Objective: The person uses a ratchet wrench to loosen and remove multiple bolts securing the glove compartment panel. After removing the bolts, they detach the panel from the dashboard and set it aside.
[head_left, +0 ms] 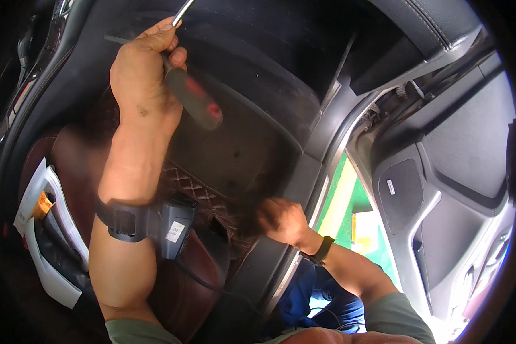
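Note:
My left hand (146, 77) is raised at the upper left, its fingers closed around a screwdriver. The dark handle (195, 100) with red parts hangs out below the fingers, and a bright metal shaft (182, 12) runs up past the thumb and out of the picture. Lower, by the door sill (258, 272) and the quilted seat edge, is my right hand (285, 221). Its fingers are blurred and in dark shadow, so what they touch or hold does not show. A strapped black device (178, 228) with a cable sits on my left forearm.
I am inside a car, over a dark floor mat (223, 137). White papers (34, 252) lie on the brown seat (203, 298) at left. The open car door (458, 155) stands at right, with green and yellow ground (341, 198) showing through the gap.

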A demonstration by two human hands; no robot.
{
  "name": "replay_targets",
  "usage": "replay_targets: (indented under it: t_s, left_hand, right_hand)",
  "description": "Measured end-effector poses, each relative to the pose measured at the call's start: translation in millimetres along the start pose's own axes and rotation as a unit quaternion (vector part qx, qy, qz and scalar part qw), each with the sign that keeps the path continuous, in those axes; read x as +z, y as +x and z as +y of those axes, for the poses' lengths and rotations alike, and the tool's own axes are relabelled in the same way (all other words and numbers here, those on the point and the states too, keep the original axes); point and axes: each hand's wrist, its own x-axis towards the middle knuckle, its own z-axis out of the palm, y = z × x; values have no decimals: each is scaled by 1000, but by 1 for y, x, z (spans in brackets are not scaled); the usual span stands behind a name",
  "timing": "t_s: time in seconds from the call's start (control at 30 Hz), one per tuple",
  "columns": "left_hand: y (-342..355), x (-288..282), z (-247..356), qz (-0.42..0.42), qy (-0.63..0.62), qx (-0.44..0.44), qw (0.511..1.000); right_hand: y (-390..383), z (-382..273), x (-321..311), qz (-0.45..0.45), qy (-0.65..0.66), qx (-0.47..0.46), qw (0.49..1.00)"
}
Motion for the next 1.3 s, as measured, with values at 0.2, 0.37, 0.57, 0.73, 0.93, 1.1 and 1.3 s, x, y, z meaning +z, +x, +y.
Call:
replay_targets:
  t_s: [0.2, 0.37, 0.57, 0.73, 0.93, 1.1, 1.3]
  left_hand:
    - [-15, 7, -5, 26, 8, 18, 999]
    - [-20, 9, -4, 14, 2, 15, 1000]
    - [-22, 11, -7, 1, -17, 4, 1000]
    - [-19, 10, -11, -24, -10, 23, 999]
    - [-35, 13, -25, -51, 261, 179, 947]
    - [-31, 13, -35, -61, 341, 343, 873]
    - [-18, 5, -10, -197, -122, -172, 957]
  right_hand:
    - [3, -2, -1, 7, 13, -5, 1000]
    - [1, 0, 1, 4, 21, -2, 1000]
    - [0, 1, 1, -13, 21, 9, 1000]
    - [-1, 3, 2, -11, 17, 9, 1000]
    - [-2, 1, 2, -22, 0, 16, 1000]
    - [-3, 2, 7, 5, -19, -9, 1000]
    - [1, -10, 3, 4, -16, 10, 1000]
